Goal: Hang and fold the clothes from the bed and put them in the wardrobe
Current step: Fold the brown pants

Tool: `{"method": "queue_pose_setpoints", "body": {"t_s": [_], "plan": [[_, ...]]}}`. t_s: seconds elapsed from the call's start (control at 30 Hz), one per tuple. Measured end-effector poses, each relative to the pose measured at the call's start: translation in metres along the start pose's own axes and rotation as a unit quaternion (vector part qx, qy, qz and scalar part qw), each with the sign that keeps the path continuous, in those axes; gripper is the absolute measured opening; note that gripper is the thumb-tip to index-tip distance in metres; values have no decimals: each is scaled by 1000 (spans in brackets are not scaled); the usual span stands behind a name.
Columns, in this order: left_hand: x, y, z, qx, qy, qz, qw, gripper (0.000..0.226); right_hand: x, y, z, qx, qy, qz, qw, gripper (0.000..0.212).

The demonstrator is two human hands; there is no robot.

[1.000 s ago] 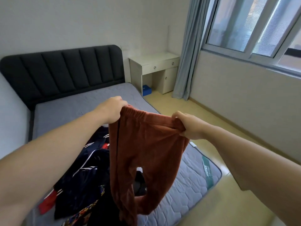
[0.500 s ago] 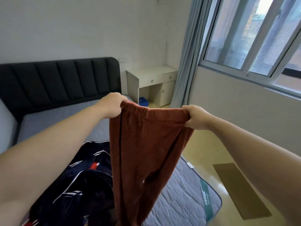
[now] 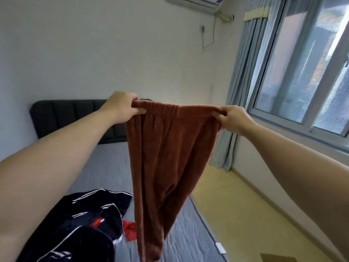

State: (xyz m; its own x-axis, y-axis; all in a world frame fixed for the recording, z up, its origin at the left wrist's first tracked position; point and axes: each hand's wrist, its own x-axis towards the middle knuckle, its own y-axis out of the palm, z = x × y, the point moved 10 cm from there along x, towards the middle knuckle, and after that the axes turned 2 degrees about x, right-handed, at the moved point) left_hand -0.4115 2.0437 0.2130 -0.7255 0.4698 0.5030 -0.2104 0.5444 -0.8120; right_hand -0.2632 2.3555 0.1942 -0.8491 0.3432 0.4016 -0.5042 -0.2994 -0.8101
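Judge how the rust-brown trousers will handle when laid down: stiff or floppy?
Probably floppy: the rust-brown trousers hang limp from the waistband, which the left hand and right hand grip. Likely light, since grips at its two ends alone carry them.

The left hand (image 3: 122, 107) and right hand (image 3: 233, 118) are bare, on bare arms (image 3: 56, 159).

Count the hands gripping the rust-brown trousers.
2. The left hand pinches the waistband of the rust-brown trousers at its left end; the right hand pinches its right end. Neither is hidden.
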Motion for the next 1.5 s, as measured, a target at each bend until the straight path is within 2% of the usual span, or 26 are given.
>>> {"method": "queue_pose_setpoints", "body": {"t_s": [0.07,0.2,0.33,0.43,0.5,0.6,0.67,0.73,0.83,0.93,1.03,1.1,1.13,1.2,1.23,1.3,1.37,1.43,1.5], "plan": [[11,-8,-14,5,-16,-3,1000,31,11,-22,-2,-8,-11,2,1000,33],[19,-11,-30,-12,-29,21,999,19,21,-60,-9,-2,-23,-45,999,43],[18,6,-39,-111,-45,76,990,13,13,-86,-18,6,-9,-107,994,48],[18,15,-40,-222,-67,63,971,5,8,-87,-24,10,6,-97,995,42],[17,24,-43,-245,-86,68,963,4,7,-87,-28,14,21,-78,997,36],[19,32,-46,-262,-128,34,956,12,5,-85,-35,35,58,-63,996,23],[18,36,-54,-294,-158,14,942,19,2,-81,-32,100,86,-63,989,19],[19,41,-69,-319,-164,19,933,20,-1,-69,-27,223,139,-43,964,21],[17,51,-106,-335,-133,70,930,27,-8,-42,-6,395,209,17,895,14],[8,50,-137,-365,-103,86,921,37,-10,-16,21,514,208,82,828,10],[-1,54,-159,-411,-57,125,901,21,-13,-1,43,610,191,126,759,20],[-7,54,-164,-372,-29,146,916,55,-14,0,51,634,183,146,738,29],[-9,51,-161,-340,-23,131,931,59,-15,2,54,635,179,163,733,33],[-9,46,-156,-319,-12,99,943,42,-17,6,57,618,168,203,741,39],[-9,47,-152,-339,-11,97,936,31,-17,8,54,592,167,214,759,40],[-12,51,-149,-391,-16,117,913,19,-17,8,36,478,170,214,835,32],[-13,55,-143,-412,-26,130,901,16,-19,8,22,312,139,243,908,15],[-15,55,-140,-430,-33,138,891,17,-29,15,14,157,103,316,930,10],[-17,56,-136,-452,-42,148,878,16,-39,22,8,85,94,364,923,32]]}}
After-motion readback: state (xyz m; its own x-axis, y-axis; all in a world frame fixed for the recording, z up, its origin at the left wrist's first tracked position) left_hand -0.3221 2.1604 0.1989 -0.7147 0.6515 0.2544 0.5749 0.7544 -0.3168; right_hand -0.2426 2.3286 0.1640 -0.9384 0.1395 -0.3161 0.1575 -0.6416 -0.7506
